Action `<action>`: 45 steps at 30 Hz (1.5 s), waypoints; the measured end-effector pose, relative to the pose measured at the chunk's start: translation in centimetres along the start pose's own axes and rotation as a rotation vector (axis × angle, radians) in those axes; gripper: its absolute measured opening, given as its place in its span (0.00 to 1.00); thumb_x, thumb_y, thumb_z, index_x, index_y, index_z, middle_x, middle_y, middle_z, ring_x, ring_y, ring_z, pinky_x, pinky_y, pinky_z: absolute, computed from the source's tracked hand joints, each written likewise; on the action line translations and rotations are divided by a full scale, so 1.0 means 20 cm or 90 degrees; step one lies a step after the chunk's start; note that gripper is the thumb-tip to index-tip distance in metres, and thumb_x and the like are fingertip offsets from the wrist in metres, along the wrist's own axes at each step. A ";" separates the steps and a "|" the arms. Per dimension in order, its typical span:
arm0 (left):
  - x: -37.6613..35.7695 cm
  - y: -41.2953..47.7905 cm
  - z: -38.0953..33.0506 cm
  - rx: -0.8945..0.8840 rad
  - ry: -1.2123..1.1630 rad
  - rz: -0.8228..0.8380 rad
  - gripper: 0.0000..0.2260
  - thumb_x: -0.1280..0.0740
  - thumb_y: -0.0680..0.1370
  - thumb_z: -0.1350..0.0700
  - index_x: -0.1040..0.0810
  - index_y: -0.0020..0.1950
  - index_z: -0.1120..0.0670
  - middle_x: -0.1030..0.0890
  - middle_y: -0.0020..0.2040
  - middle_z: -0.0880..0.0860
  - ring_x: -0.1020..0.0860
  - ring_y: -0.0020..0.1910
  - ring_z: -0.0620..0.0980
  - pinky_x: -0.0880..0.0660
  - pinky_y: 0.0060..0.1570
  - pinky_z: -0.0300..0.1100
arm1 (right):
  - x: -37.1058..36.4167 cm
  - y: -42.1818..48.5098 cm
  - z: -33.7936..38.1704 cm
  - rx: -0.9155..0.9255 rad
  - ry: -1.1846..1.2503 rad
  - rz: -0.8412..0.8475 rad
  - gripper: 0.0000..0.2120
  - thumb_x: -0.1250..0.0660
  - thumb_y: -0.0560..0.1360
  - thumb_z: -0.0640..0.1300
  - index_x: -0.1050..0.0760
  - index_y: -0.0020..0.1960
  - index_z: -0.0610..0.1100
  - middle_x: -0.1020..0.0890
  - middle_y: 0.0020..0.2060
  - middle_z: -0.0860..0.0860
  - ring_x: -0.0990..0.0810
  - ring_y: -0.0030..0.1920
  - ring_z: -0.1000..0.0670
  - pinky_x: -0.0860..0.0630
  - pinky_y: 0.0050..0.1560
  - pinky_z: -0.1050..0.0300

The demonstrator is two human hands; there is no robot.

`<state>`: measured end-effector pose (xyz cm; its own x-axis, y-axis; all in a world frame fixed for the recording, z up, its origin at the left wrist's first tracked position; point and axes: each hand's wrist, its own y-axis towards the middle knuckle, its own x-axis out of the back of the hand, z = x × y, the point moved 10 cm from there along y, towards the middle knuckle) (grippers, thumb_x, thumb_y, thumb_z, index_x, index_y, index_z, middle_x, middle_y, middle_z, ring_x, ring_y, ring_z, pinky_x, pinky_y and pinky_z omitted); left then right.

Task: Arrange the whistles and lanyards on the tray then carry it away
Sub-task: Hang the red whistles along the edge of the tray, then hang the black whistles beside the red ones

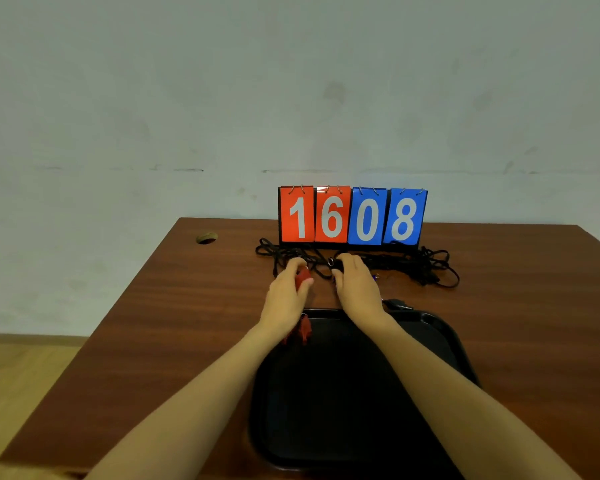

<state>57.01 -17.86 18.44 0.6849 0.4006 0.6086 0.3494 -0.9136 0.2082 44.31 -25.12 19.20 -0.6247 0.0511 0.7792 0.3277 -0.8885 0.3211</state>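
At the far left of the wooden worktop (153, 323) there is a round cable hole (207, 238). Further right, the left grip (286, 292) reaches out past the tray. Its fingers and thumb are closed around a red whistle (302, 279), which sits at the near edge of the lanyard tangle. Below that wrist, a short red cord (303, 330) hangs over the tray's far-left corner.

The black tray (458, 348) lies near the person in the middle of the worktop, and both forearms pass above it. Its inside is very dark, so I cannot tell whether anything lies on its floor.

Just right of the left one, the right grip (357, 289) has its fingers curled down over a small black whistle (337, 266) with a metal ring at its left end. This whistle is also among the cords beyond the tray. A little blue piece (374, 277) peeks out at the right side of that grip, too small to identify.

A small black piece (397, 304) sits at the tray's far rim, just right of the right wrist.

The black lanyards (426, 268) sprawl in a loose tangle across the far worktop, from left of the grips to well right of them. Touching their far side stands a flip scoreboard (352, 216), with red cards showing 1 and 6 and blue cards showing 0 and 8, in front of a pale wall (291, 81).
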 end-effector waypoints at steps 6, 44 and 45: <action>-0.20 -0.22 -0.08 -0.006 0.044 0.090 0.13 0.37 0.79 0.54 0.35 0.61 0.50 0.27 0.58 0.53 0.22 0.51 0.54 0.21 0.51 0.52 | 0.17 -0.25 -0.15 -0.065 0.077 0.006 0.13 0.38 0.79 0.46 0.29 0.61 0.44 0.25 0.54 0.49 0.24 0.51 0.52 0.27 0.49 0.59; -0.43 -0.35 -0.03 -0.254 0.483 0.157 0.21 0.41 0.81 0.57 0.36 0.74 0.55 0.31 0.67 0.55 0.36 0.71 0.54 0.52 0.75 0.49 | 0.01 -0.55 -0.40 -0.279 0.303 0.138 0.07 0.33 0.76 0.43 0.30 0.51 0.45 0.25 0.42 0.47 0.20 0.44 0.48 0.20 0.40 0.60; -0.43 -0.35 -0.02 -0.253 0.477 0.153 0.21 0.41 0.80 0.57 0.35 0.73 0.55 0.31 0.68 0.55 0.37 0.72 0.55 0.52 0.75 0.49 | -0.01 -0.55 -0.40 -0.294 0.329 0.139 0.07 0.33 0.76 0.43 0.30 0.52 0.45 0.24 0.41 0.47 0.20 0.43 0.49 0.19 0.41 0.59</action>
<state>48.48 -14.99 12.17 0.0636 0.1711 0.9832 -0.0942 -0.9798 0.1766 35.04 -19.07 11.24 -0.8716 -0.2697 0.4093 0.2220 -0.9617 -0.1610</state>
